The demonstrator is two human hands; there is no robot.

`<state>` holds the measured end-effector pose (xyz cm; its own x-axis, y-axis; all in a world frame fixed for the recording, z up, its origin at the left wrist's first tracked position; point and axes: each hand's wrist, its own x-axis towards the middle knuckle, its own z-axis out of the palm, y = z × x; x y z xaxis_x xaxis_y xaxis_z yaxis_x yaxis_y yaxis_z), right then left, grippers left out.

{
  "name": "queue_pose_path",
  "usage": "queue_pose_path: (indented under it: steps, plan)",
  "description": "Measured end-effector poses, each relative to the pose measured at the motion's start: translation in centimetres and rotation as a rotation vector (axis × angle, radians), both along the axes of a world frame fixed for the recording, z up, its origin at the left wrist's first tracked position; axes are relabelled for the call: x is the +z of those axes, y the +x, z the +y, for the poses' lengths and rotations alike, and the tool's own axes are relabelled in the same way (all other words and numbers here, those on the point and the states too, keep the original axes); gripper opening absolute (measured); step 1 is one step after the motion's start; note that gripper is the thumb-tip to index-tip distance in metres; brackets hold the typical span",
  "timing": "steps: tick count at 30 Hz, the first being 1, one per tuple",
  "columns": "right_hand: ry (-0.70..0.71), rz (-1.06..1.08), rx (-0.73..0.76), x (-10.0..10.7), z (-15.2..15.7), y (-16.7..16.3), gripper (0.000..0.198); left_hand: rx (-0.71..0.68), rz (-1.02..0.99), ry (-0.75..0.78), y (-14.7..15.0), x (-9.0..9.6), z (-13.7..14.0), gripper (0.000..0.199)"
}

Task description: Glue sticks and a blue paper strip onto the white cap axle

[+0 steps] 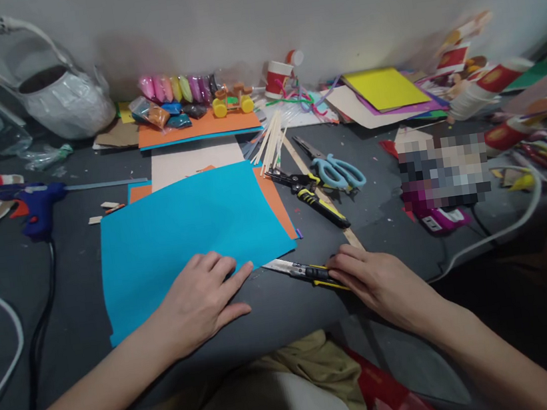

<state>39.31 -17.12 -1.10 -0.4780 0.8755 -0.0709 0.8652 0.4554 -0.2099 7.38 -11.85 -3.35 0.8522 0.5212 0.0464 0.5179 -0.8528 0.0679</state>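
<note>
A bright blue sheet of craft paper [180,224] lies at a slant in front of me, over an orange sheet [275,198]. My left hand [211,290] rests on its near edge with the fingers stretched out and the thumb apart. My right hand [371,279] grips a yellow and black utility knife [307,271] by its handle. The knife's blade is extended and points left, its tip at the blue sheet's near edge beside my left fingers. Whether the blade touches the paper, I cannot tell.
Beyond the sheet lie a second utility knife [323,207], blue-handled scissors [337,171], pliers [290,179] and thin wooden sticks [268,142]. A blue glue gun [36,206] with a black cord is at left. Paper cups [494,82] and a pixelated patch are at right.
</note>
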Motion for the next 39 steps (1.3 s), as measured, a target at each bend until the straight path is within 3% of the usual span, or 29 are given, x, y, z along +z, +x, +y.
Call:
queue_pose_path:
  steps: [4, 13, 18, 23, 27, 35, 39]
  plan:
    - [0.033, -0.023, 0.016, 0.0, 0.3, -0.2, 0.032, 0.004, 0.010, -0.005, -0.1, 0.0, 0.0, 0.055]
    - [-0.041, 0.015, 0.082, 0.2, 1.0, 0.4, 0.031, 0.009, 0.008, -0.019, 0.0, 0.0, 0.0, 0.054]
    - [-0.048, 0.087, 0.028, 0.1, 0.7, 0.5, 0.026, 0.036, -0.078, -0.044, 0.0, -0.1, -0.2, 0.053]
    - [0.066, 0.141, 0.047, -0.4, 0.1, 0.8, 0.020, 0.174, -0.210, -0.075, 0.9, -0.1, -0.2, 0.038]
    - [0.180, 0.107, 0.115, -0.8, -0.2, 1.0, 0.017, 0.181, -0.263, -0.074, 1.7, -0.3, -0.1, 0.019]
    - [0.210, 0.103, 0.084, -0.9, -0.1, 1.0, 0.017, 0.061, -0.389, 0.000, 1.6, -1.1, -0.2, 0.020]
    - [0.206, 0.101, 0.112, -0.7, 0.2, 0.5, 0.016, 0.084, -0.400, -0.059, 1.6, -1.1, -0.1, 0.020]
